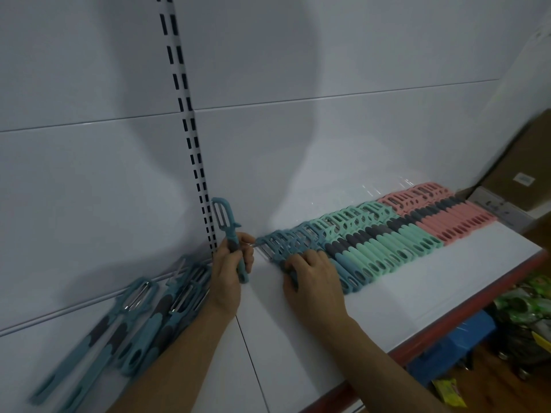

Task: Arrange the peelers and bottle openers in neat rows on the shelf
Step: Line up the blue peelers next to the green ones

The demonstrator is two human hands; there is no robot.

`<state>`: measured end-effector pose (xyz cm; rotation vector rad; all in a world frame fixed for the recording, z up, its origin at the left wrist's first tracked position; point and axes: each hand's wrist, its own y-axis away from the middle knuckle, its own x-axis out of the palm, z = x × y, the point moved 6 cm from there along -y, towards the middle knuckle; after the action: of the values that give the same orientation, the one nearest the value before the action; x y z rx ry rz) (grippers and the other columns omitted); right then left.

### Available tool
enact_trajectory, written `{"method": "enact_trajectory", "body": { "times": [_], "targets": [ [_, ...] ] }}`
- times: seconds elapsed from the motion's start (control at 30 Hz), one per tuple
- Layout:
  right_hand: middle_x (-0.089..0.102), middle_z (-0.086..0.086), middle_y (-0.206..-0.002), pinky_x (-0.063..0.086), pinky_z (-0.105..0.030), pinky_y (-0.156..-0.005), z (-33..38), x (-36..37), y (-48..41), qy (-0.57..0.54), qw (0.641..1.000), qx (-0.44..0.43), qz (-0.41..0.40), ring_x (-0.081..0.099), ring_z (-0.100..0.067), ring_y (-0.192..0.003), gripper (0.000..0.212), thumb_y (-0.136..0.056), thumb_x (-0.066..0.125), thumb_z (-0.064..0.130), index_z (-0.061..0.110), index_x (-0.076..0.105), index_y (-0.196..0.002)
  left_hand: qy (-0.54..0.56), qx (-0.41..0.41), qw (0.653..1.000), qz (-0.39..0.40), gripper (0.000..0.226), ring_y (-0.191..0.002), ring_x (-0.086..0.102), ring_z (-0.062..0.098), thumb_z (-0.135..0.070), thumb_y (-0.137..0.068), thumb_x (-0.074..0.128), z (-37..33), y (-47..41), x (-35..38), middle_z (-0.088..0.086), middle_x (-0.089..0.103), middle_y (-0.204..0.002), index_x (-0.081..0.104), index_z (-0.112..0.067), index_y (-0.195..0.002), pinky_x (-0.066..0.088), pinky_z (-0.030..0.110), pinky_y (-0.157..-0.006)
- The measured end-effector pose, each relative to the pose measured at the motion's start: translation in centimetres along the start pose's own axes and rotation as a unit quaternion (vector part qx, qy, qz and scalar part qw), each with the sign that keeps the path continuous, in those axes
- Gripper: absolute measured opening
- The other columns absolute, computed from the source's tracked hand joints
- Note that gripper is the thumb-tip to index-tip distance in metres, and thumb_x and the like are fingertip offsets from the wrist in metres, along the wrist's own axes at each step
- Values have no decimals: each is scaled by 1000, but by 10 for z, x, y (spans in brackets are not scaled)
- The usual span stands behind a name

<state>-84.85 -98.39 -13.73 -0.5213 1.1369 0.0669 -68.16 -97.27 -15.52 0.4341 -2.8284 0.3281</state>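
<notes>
Peelers [372,242] already lie in one long, tidy row along the back of the shelf [387,308]: pink ones [441,216] at the right, green ones [387,242] in the middle, blue ones [283,245] at the left end. This part looks done. The left hand [226,275] holds one blue peeler [229,231] upright just beside the row's left end, with its fingers [246,238] curled round the handle. The right hand [313,281] rests on the blue end of the row. Its fingers are close together and a little bent, but I cannot tell if they only press or also grip one piece.

A loose pile of blue peelers [134,317] is further left on the shelf, not yet in order. I judge that more than half is finished, and that the held piece and this pile are left. I see no separate bottle opener.
</notes>
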Motion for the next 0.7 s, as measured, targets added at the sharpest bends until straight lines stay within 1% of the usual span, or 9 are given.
{"method": "enact_trajectory", "body": {
  "times": [0.17, 0.23, 0.33, 0.4, 0.43, 0.53, 0.6, 0.63, 0.7],
  "targets": [
    [59, 2, -96, 43, -35, -77, -1, 2, 0, -4, 1000, 2, 6, 48, -18, -89, 13, -96, 55, 24, 20, 68, -99, -13, -32, 999, -4, 20, -61, 40, 12, -15, -84, 39, 8, -1, -2, 4, 46, -69, 57, -11, -92, 34, 29, -58],
    [60, 1, -93, 43, -35, -73, 2, -7, 0, -17, 999, -1, -28, 50, -19, -87, 11, -93, 62, 26, 18, 70, -97, -32, -27, 999, 9, 17, -62, 41, 13, -15, -87, 40, 7, 0, 1, 3, 48, -69, 57, -18, -87, 35, 29, -59],
    [64, 3, -102, 44, -28, -81, 11, -23, -4, -144, 986, -16, -88, 54, -16, -95, 24, -92, 63, 36, 20, 72, -107, -75, 0, 995, 64, 18, -64, 38, 22, -21, -91, 43, 0, 4, 9, 8, 43, -69, 56, -23, -79, 35, 35, -62],
    [64, 10, -113, 41, -21, -93, 21, -25, -16, -253, 967, -17, -34, 54, -8, -108, 34, -95, 57, 45, 25, 70, -119, -99, -7, 990, 104, 22, -70, 42, 27, -32, -92, 44, -3, 11, 18, 19, 47, -75, 61, -19, -94, 39, 40, -67],
    [64, 11, -111, 41, -22, -94, 28, -25, -21, -288, 957, -26, -7, 55, -7, -108, 32, -95, 58, 44, 24, 71, -117, -109, -12, 987, 120, 29, -76, 48, 28, -36, -92, 44, -3, 14, 21, 22, 53, -83, 63, -20, -106, 44, 40, -71],
    [66, 10, -87, 51, -33, -78, 36, -30, -28, -366, 930, -22, -4, 62, -9, -84, 14, -98, 61, 23, 18, 71, -91, -171, -33, 973, 153, 33, -92, 61, 26, -33, -97, 43, -11, 25, 28, 12, 67, -103, 60, -26, -125, 52, 39, -85],
    [66, 8, -81, 53, -31, -68, 30, -29, -28, -455, 889, 45, -13, 63, -10, -76, 17, -104, 54, 19, 17, 67, -93, -288, -3, 939, 188, 35, -104, 63, 16, -29, -98, 43, -23, 26, 25, -2, 67, -115, 59, -29, -130, 54, 39, -93],
    [65, 8, -81, 51, -26, -66, 26, -31, -26, -471, 879, 65, -31, 62, -8, -74, 18, -106, 50, 20, 20, 65, -96, -370, 34, 908, 195, 35, -109, 60, 10, -29, -96, 45, -31, 25, 19, -9, 63, -117, 59, -28, -129, 53, 38, -96],
    [60, 8, -80, 42, -16, -63, 20, -38, -24, -401, 912, 50, -75, 55, -5, -71, 19, -107, 46, 20, 21, 65, -101, -505, 127, 838, 161, 33, -111, 53, 9, -27, -91, 50, -49, 23, 2, -11, 57, -117, 62, -23, -122, 49, 38, -97]
  ]
}}
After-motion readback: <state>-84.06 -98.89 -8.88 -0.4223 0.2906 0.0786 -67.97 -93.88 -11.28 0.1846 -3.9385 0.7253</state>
